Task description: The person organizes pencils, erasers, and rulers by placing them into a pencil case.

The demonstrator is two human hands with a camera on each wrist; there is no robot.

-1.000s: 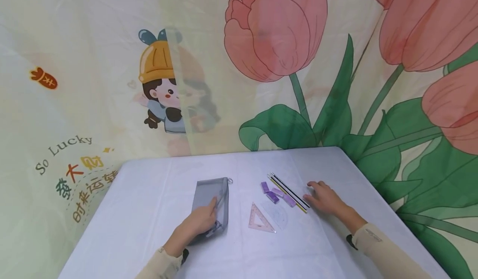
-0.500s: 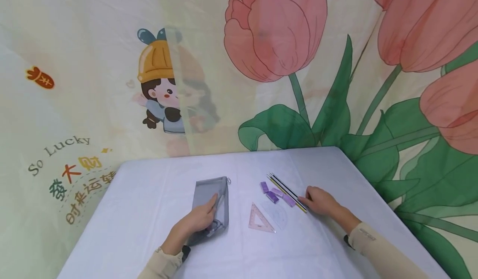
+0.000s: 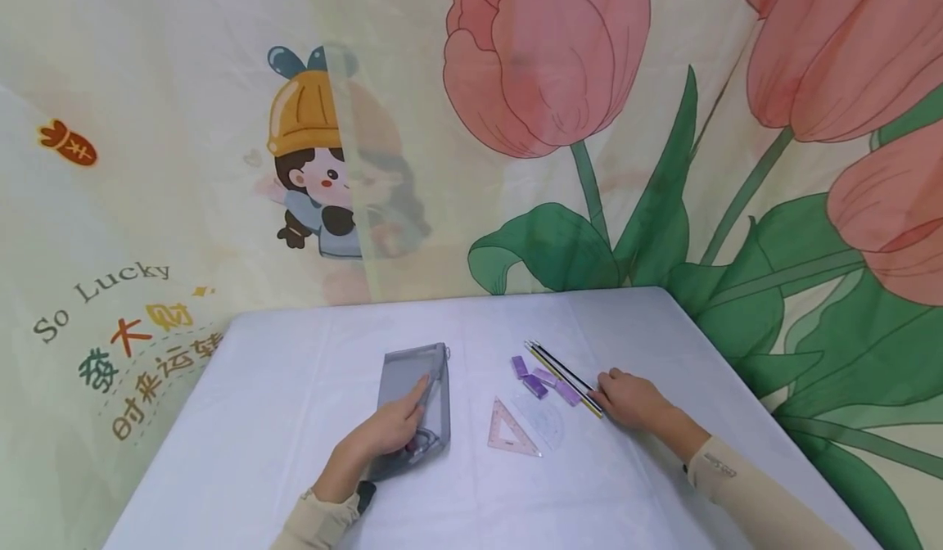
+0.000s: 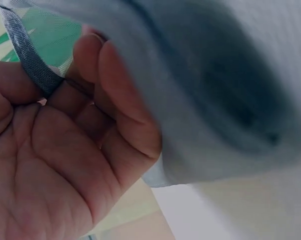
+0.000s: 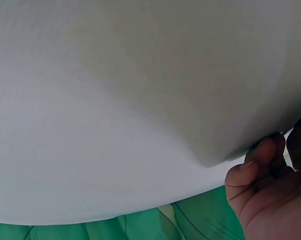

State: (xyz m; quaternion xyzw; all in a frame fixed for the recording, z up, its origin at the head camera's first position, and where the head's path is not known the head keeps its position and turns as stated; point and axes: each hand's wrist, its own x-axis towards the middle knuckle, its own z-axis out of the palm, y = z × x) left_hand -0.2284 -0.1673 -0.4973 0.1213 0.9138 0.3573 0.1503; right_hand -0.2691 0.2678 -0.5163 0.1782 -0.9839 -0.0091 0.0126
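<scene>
My left hand (image 3: 394, 429) grips the grey mesh pencil case (image 3: 401, 374) along its opened edge. In the left wrist view, curled fingers of that hand (image 4: 65, 155) hold the case's fabric (image 4: 215, 167). A dark looped thing shows through the mesh near the case's lower end, its kind unclear. Over on the right, my right hand (image 3: 632, 399) pinches the near ends of several pencils (image 3: 557, 370), black, white and yellow, lying side by side on the table. The right wrist view shows this hand (image 5: 273, 192) with bent fingers low over the cloth; the pencils are hidden there.
Several purple erasers (image 3: 534, 386) lie just left of the pencils. Nearer me are a pink set square (image 3: 516, 449) and a clear protractor (image 3: 551, 429). A white cloth covers the table (image 3: 295, 386), and a printed curtain (image 3: 184, 83) hangs behind it.
My right hand has moved left onto the pencils' near ends, and its fingers have closed on them. The left hand has stayed at the pencil case. The head view has shifted slightly.
</scene>
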